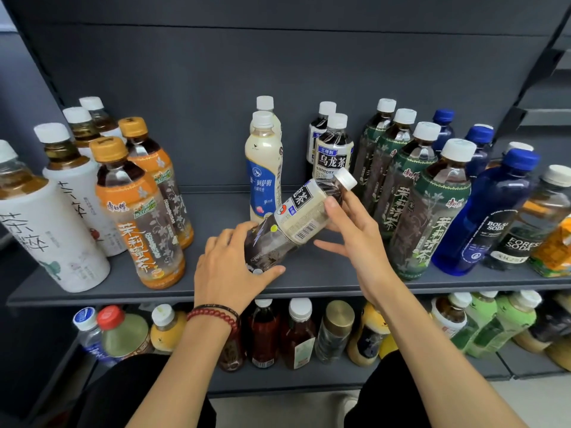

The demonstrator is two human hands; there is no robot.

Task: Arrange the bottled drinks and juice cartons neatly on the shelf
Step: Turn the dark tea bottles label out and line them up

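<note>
Tilted tea bottle (296, 220) above the shelf (216, 288), both hands on it
The left hand (228, 270) curls round its base; the right hand (358, 242) lays fairly straight fingers vs. its shoulder, steadying only. Best: swing it upright (label forward) in front of the matching pair (332, 156), w/o knocking the milk drink (262, 177) beside.

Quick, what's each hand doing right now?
Left hand: grip closed round the base of the tea bottle.
Right hand: open, straight fingers against the tea bottle near its neck.
</note>
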